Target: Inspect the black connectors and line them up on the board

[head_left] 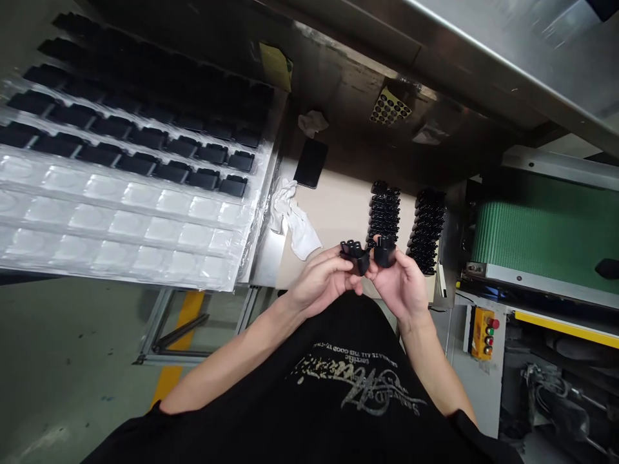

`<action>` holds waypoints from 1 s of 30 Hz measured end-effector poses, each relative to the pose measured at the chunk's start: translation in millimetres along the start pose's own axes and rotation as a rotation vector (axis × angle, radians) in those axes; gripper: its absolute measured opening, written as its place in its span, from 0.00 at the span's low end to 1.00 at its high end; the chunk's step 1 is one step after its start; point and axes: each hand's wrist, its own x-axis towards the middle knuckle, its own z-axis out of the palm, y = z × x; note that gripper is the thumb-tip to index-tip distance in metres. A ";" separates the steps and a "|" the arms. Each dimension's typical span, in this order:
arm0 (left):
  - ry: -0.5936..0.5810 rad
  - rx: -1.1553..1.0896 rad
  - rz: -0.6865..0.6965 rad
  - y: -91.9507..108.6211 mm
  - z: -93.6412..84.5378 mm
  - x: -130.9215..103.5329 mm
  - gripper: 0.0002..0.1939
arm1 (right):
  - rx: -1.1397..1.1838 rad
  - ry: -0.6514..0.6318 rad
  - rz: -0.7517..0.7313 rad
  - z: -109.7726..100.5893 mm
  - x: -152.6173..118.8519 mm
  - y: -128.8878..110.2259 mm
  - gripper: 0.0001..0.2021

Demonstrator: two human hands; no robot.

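My left hand [325, 277] grips a small black plastic part with short round posts [356, 259] on its upper side. Close beside it, my right hand [403, 280] has its fingers round a second black plastic part [385, 251], a cup-like piece. The two parts are side by side in front of my body; whether they touch I cannot tell. Just beyond my hands, a row of similar black parts [385, 209] stands on the work table [338, 212], and another row of black parts [427, 229] is to its right.
At left, a clear plastic tray [130, 222] holds rows of black pieces [138, 164]. White cloths [300, 232], a dark phone-like slab [311, 162] and a sticker sheet [391, 107] lie on the table. A green conveyor belt [546, 232] and a button box [483, 334] are at right.
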 end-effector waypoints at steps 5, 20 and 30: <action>-0.009 -0.025 -0.001 -1.7 -5.1 -1.6 0.15 | -0.058 0.071 -0.024 -0.9 -2.3 -4.2 0.09; 0.406 -0.441 -0.300 21.1 16.1 9.7 0.19 | 0.281 0.213 0.311 -8.6 11.6 -1.0 0.20; 0.381 -0.398 -0.311 12.0 14.7 27.0 0.14 | 0.284 0.217 0.356 -25.2 25.3 4.8 0.22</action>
